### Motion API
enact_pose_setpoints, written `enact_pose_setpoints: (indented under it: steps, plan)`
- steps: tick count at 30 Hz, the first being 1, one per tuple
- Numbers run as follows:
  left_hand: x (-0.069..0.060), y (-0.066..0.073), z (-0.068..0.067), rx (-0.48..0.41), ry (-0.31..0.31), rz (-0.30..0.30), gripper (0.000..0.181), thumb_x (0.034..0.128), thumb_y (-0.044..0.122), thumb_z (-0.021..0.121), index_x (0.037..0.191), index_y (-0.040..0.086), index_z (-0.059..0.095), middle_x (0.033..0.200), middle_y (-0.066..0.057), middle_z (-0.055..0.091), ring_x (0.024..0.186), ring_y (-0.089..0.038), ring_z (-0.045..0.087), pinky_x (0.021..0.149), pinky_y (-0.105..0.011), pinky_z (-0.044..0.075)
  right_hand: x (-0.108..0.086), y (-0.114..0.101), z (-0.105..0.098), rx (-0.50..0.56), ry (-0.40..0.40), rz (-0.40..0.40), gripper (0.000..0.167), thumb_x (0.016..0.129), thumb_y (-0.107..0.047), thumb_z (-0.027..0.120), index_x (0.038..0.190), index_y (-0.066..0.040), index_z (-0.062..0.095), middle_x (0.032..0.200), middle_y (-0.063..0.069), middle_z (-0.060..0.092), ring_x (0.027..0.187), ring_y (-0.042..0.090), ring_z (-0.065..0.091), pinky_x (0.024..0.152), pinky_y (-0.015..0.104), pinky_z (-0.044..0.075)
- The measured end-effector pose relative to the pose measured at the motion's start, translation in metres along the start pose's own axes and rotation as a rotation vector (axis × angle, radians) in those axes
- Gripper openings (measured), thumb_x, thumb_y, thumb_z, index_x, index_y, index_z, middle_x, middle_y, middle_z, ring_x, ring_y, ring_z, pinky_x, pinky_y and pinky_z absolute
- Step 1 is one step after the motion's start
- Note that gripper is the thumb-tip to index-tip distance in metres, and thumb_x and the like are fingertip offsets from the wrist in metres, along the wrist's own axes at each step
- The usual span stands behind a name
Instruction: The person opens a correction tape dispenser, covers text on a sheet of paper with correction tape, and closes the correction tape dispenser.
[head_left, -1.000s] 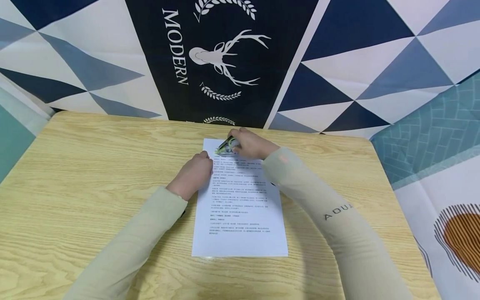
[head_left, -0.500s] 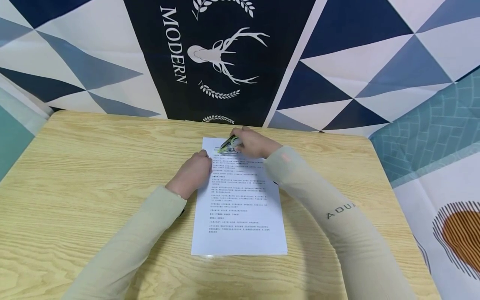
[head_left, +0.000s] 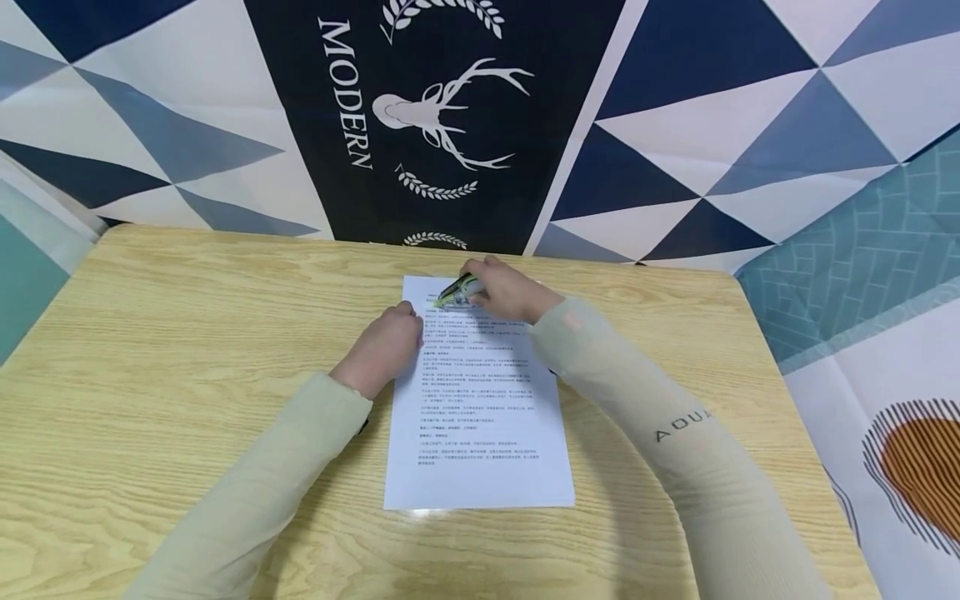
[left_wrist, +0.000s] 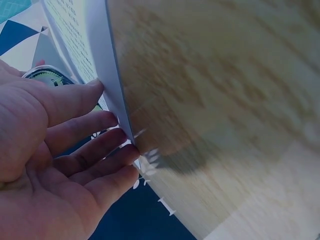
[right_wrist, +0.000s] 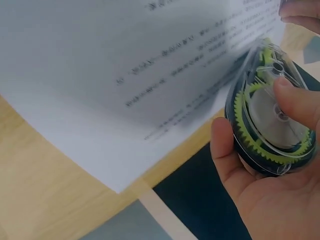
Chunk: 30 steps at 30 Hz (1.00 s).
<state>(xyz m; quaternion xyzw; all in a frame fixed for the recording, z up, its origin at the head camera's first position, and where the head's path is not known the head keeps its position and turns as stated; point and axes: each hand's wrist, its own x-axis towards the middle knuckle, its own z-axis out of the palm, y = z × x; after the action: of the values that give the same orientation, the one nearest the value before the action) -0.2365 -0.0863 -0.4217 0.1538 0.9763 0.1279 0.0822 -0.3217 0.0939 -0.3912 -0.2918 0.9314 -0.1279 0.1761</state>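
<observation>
A printed white sheet [head_left: 480, 433] lies on the wooden table. My right hand [head_left: 510, 288] holds a clear correction-tape dispenser [head_left: 459, 293] near the sheet's top, its tip down by the upper lines of text. In the right wrist view the dispenser [right_wrist: 270, 110] shows green toothed wheels, with the thumb and fingers of the right hand [right_wrist: 275, 195] around it. At the sheet's upper left edge rests my left hand [head_left: 384, 346]. The left wrist view shows the left hand's [left_wrist: 70, 145] thumb and fingertips touching the edge of the paper [left_wrist: 111, 75].
The wooden table [head_left: 187, 350] extends on both sides of the sheet. Behind its far edge hangs a patterned cloth [head_left: 442, 108] with triangles, a deer head and lettering. More patterned cloth [head_left: 892, 350] lies beyond the right edge.
The right hand and dispenser have shifted very slightly to the right over the sheet's top since the earliest frame. The left hand stays at the paper's edge.
</observation>
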Motion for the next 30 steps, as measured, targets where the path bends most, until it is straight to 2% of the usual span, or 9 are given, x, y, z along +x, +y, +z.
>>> enact_pose_setpoints:
  steps: [6, 13, 23, 30]
  plan:
    - [0.001, 0.000, 0.002, -0.012, -0.004, -0.011, 0.024, 0.0933, 0.005, 0.049, 0.104, -0.008, 0.065, 0.100, -0.015, 0.056, 0.088, -0.023, 0.057, 0.081, -0.034, 0.051, -0.004, 0.006, 0.004, 0.048, 0.028, -0.024, 0.033, 0.095, -0.016, 0.052, 0.127, -0.009, 0.047, 0.120, 0.015, 0.051, 0.105, 0.024, 0.052, 0.098, 0.040, 0.042]
    - [0.001, 0.001, 0.003, -0.008, 0.001, -0.023, 0.024, 0.0939, 0.006, 0.049, 0.104, -0.007, 0.065, 0.101, -0.015, 0.056, 0.090, -0.025, 0.058, 0.082, -0.035, 0.051, -0.007, 0.005, 0.004, 0.070, 0.032, 0.005, 0.035, 0.095, -0.018, 0.052, 0.130, -0.012, 0.045, 0.123, 0.014, 0.049, 0.107, 0.024, 0.051, 0.100, 0.040, 0.041]
    - [0.002, 0.002, 0.001, 0.004, -0.021, -0.039, 0.026, 0.0951, 0.009, 0.049, 0.109, -0.006, 0.064, 0.105, -0.014, 0.055, 0.094, -0.025, 0.057, 0.085, -0.035, 0.051, -0.007, 0.012, 0.009, 0.073, 0.055, -0.024, 0.038, 0.095, -0.018, 0.052, 0.132, -0.011, 0.043, 0.125, 0.013, 0.048, 0.109, 0.024, 0.050, 0.101, 0.040, 0.039]
    - [0.003, 0.001, 0.001, 0.006, -0.027, -0.051, 0.026, 0.0950, 0.010, 0.049, 0.109, -0.007, 0.064, 0.106, -0.015, 0.056, 0.095, -0.026, 0.057, 0.086, -0.036, 0.051, -0.008, 0.014, 0.010, 0.104, 0.058, -0.006, 0.039, 0.095, -0.021, 0.053, 0.132, -0.012, 0.043, 0.128, 0.012, 0.048, 0.112, 0.023, 0.050, 0.102, 0.040, 0.039]
